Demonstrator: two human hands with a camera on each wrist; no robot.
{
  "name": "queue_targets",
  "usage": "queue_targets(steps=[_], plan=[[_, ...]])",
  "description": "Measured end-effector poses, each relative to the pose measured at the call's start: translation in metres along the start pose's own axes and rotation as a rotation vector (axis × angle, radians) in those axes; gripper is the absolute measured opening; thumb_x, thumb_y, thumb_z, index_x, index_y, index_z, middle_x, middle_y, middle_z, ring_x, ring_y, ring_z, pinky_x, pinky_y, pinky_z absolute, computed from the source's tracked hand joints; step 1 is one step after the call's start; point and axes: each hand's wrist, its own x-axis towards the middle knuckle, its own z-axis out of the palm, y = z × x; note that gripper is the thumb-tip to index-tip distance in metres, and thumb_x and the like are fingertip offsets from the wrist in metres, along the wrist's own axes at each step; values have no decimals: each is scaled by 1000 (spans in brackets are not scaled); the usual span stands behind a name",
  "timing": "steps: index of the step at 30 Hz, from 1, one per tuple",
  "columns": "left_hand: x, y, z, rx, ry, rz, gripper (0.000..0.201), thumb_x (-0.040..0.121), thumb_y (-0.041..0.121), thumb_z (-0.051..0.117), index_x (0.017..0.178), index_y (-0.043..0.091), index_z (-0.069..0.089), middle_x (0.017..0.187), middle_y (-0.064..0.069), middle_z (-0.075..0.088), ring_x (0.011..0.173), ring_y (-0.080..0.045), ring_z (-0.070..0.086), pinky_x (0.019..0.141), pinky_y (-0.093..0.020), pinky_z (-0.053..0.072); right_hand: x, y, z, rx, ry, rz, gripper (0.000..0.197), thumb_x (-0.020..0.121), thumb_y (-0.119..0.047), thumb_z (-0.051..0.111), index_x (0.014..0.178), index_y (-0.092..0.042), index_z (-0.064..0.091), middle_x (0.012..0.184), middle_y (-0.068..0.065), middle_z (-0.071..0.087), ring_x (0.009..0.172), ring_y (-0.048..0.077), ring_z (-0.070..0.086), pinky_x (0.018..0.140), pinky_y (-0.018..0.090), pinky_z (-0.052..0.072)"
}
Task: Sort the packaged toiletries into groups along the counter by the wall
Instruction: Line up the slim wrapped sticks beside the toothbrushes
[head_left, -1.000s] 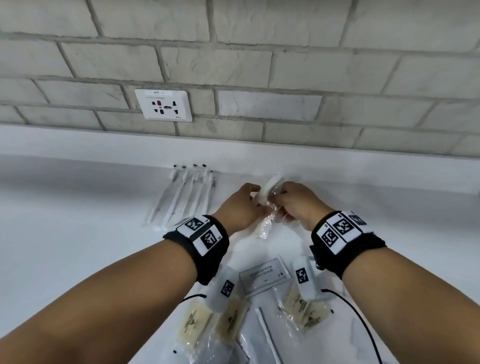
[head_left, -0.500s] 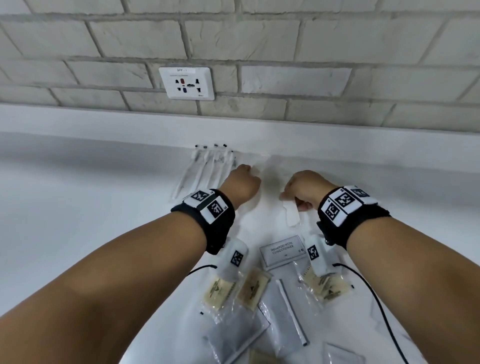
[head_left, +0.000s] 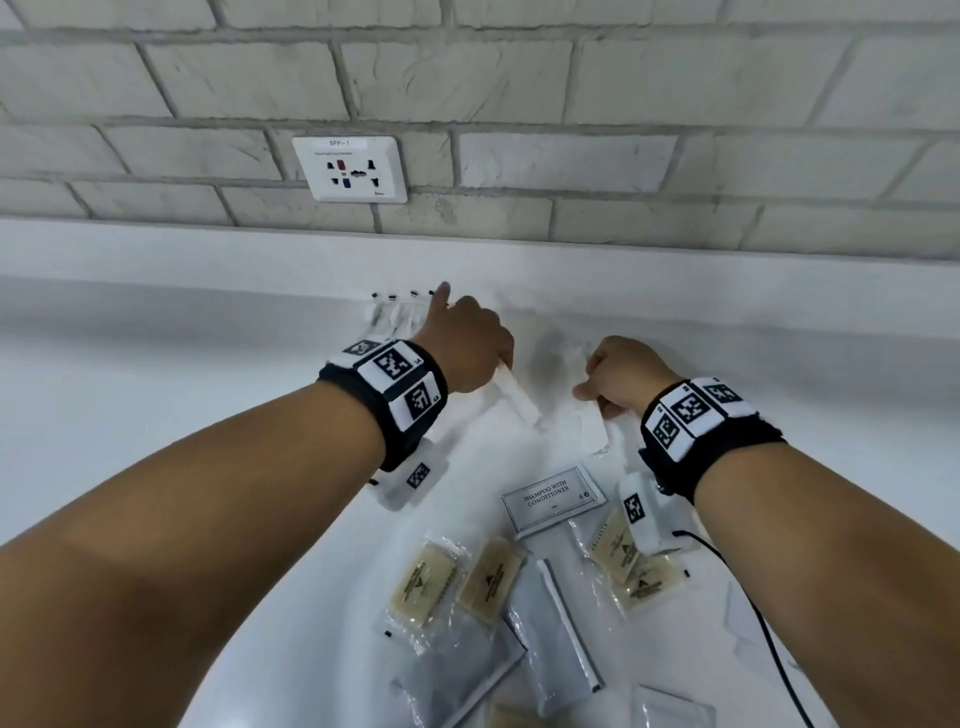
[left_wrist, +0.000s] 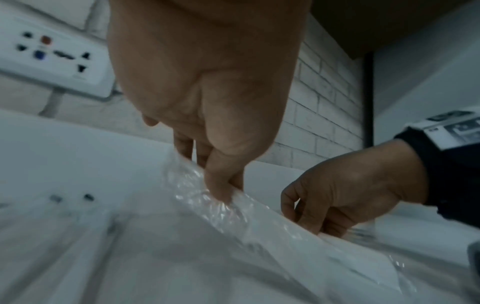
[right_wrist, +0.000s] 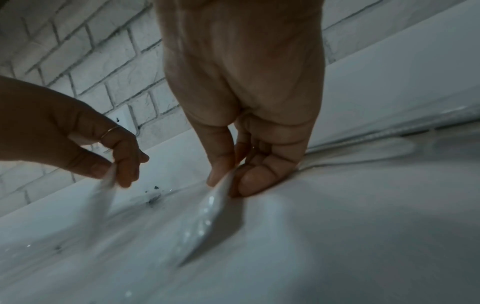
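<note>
My left hand (head_left: 470, 345) pinches one end of a white comb packet (head_left: 514, 400) in clear wrap, just right of the toothbrush packets (head_left: 395, 312) lined up against the wall. In the left wrist view the thumb and fingers (left_wrist: 221, 191) pinch the crinkled wrap (left_wrist: 233, 207). My right hand (head_left: 610, 374) pinches a second white comb packet (head_left: 589, 428), whose free end slants down to the counter. In the right wrist view my right hand's fingers (right_wrist: 249, 181) pinch that packet (right_wrist: 218, 197). The hands are about a hand's width apart.
Nearer me on the white counter (head_left: 156, 395) lie a shampoo sachet (head_left: 553, 496), several tan soap packets (head_left: 423, 584), grey sachets (head_left: 550, 623) and a clear packet (head_left: 665, 706). A wall socket (head_left: 350, 169) sits above the low ledge. A black cable (head_left: 753, 603) trails from my right wrist.
The hands, together on one wrapped bundle a second ago, have drawn apart, each holding one white packet. Both have moved closer to the wall.
</note>
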Motion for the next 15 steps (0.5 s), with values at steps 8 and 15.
queue_targets(steps=[8,15], plan=[[17,15,-8,102,-69,88,55,93,37,54,145,34,36,158,1,22,149,-26,-1,114,-57,-10,-5,-6,-10,40,-101,63,18,87,-8,68,100,2,60,70,16,70,71,31,67,75,36,56],[-9,28,22,-99,-212,-67,72,87,64,45,144,20,40,148,1,44,141,-21,32,117,-55,4,-20,-3,-8,-621,-188,-330,72,77,-34,76,142,-24,45,143,-2,44,128,22,48,105,34,39]])
